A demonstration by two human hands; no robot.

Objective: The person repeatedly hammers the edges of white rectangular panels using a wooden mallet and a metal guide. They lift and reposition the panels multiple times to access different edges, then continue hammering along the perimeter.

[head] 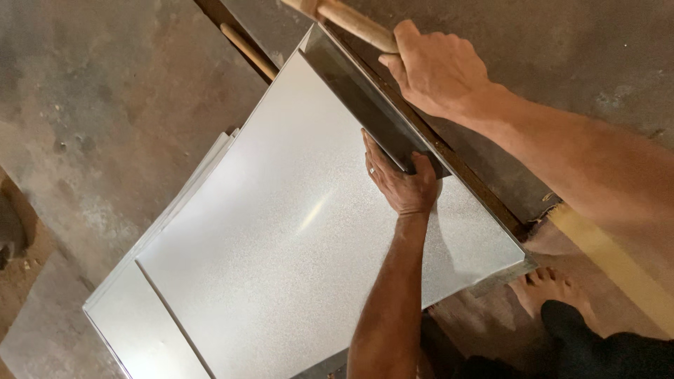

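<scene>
Overhead, looking down: bare concrete floor fills the 9 o'clock side, stained and patchy. On it, toward 7 o'clock, a stack of metal sheets lies flat, edges fanned slightly so several layers show. Top sheet, pale grey and faintly speckled, runs diagonally up toward 1 o'clock, bowed a little along its length, probably because its far edge sits raised on a dark steel bar that crosses from 12 to 4 o'clock. A folded flange stands up along that far edge, darker because it faces away from the light. Left hand, near centre, is pressed down on the sheet with fingers hooked against the flange at its near end; grasping the fold's edge, it seems placed to pin the sheet so it cannot slide off the bar. Ring on one finger. Right hand, at 1 o'clock, is clenched round a wooden handle held just above the flange line; the tool's head is out of frame, so its kind cannot be told. A second wooden stick lies on the floor at 11 o'clock, beside the sheet's corner. At 4 o'clock, a bare foot rests on the floor just past the sheet's near corner, with a yellow strip beyond it.
</scene>
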